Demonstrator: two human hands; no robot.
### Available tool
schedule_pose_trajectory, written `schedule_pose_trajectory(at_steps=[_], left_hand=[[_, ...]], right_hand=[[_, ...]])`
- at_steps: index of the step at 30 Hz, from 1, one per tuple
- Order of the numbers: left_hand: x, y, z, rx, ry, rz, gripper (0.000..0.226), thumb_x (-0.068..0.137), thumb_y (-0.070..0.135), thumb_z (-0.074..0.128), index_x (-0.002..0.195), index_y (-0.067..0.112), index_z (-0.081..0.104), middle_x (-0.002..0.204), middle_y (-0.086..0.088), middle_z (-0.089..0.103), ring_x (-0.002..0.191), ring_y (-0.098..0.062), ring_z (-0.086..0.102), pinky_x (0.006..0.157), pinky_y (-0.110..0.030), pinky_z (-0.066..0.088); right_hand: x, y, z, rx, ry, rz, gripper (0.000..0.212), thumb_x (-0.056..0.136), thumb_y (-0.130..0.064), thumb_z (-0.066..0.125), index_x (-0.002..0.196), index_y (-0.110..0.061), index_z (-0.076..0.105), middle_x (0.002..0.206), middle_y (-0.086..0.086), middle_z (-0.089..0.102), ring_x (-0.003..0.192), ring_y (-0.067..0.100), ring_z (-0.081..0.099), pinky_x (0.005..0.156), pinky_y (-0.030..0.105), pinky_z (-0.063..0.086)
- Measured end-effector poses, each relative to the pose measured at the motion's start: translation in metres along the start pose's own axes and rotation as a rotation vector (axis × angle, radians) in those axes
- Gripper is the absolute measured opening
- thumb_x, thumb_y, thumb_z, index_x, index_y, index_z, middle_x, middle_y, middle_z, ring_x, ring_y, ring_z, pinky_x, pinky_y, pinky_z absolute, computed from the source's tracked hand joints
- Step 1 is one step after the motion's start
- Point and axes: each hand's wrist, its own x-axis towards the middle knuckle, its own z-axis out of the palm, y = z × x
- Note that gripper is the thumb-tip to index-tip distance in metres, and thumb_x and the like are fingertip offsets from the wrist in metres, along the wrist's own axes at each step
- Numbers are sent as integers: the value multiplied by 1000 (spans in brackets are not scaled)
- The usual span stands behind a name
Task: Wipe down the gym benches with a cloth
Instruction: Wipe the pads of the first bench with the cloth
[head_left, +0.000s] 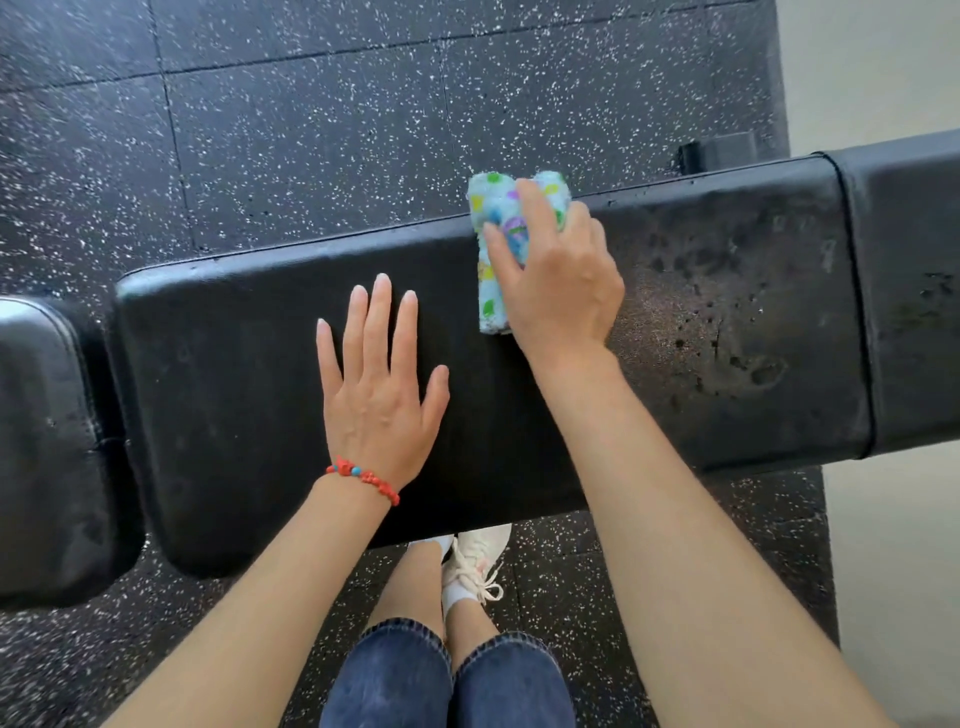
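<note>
- Denim-clad knees (452, 675) and a white laced sneaker (475, 566) sit nearest, tucked under the bench's near edge on the speckled rubber floor (311, 130).
- The black padded gym bench (234, 374) runs across the view; right of the cloth its pad looks dusty and blotched, left of it darker.
- The right hand (558, 280) holds a folded, brightly spotted blue cloth (498, 228) at the far edge, fingers curled over it and pressing down.
- The left hand (376, 384) lies flat mid-pad, fingers straight and slightly spread, red bead bracelet (363, 478) at the wrist.
- Risk: the cloth overhangs the far edge, so a hard push could carry it off; the grimy right stretch may get skipped.
</note>
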Motion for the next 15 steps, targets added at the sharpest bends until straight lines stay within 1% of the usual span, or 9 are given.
schedule_pose_trajectory(at_steps=[2, 3, 5, 7, 9, 11, 12, 13, 15], left_hand=[[0, 0, 0, -4, -1, 2, 57, 92, 34, 38, 140, 3, 36, 148, -21, 32, 138, -34, 23, 111, -56, 16], [0, 0, -1, -3, -2, 1, 57, 92, 34, 38, 140, 3, 35, 148, -21, 32, 138, -34, 23, 111, -56, 15], [1, 0, -1, 4, -12, -1, 57, 92, 34, 37, 140, 3, 35, 148, -21, 32, 138, -35, 23, 111, -56, 15], [1, 1, -1, 7, -20, -1, 57, 92, 34, 36, 140, 3, 34, 148, -21, 32, 138, -35, 23, 111, -57, 15], [1, 2, -1, -2, -19, -3, 57, 92, 33, 36, 140, 3, 34, 148, -21, 32, 138, -35, 22, 111, -57, 15], [0, 2, -2, -26, -10, -18, 57, 91, 32, 37, 140, 3, 34, 148, -21, 32, 138, -35, 22, 111, -58, 14], [0, 4, -2, -41, 0, -28, 56, 91, 32, 37, 139, 3, 35, 148, -21, 32, 138, -35, 22, 111, -57, 13], [0, 8, -3, -52, 12, -33, 56, 91, 31, 38, 139, 3, 35, 148, -21, 32, 138, -36, 21, 111, -57, 12], [2, 23, -3, -62, 38, -17, 55, 91, 30, 41, 138, 3, 36, 147, -21, 33, 138, -36, 22, 112, -55, 11]], right_hand=[[0, 16, -2, -8, 7, -25, 42, 82, -47, 46, 106, -19, 67, 73, 10, 60, 60, 25, 57, 43, 27, 42], [1, 28, -6, -24, 18, -1, 43, 83, -47, 46, 108, -19, 66, 75, 12, 60, 63, 28, 58, 45, 28, 43], [6, 60, -19, -82, 23, 137, 45, 85, -48, 46, 117, -20, 61, 87, 16, 61, 77, 33, 59, 54, 35, 46], [14, 90, -34, -89, -96, 300, 47, 90, -48, 45, 130, -23, 50, 107, 19, 56, 98, 35, 54, 70, 40, 45], [16, 108, -42, -77, -124, 393, 47, 92, -47, 44, 135, -26, 44, 115, 18, 51, 107, 34, 48, 76, 41, 41], [15, 103, -39, -82, -94, 413, 46, 92, -46, 44, 134, -26, 45, 115, 17, 52, 106, 33, 49, 74, 40, 42], [14, 97, -35, -79, -87, 389, 45, 92, -46, 45, 132, -25, 47, 112, 17, 53, 103, 33, 51, 71, 39, 43], [11, 90, -31, -72, -68, 335, 44, 90, -45, 47, 128, -23, 52, 106, 17, 56, 96, 33, 54, 66, 37, 44], [4, 79, -23, -75, -22, 168, 41, 85, -44, 50, 115, -19, 62, 86, 15, 60, 74, 31, 59, 51, 31, 45]])
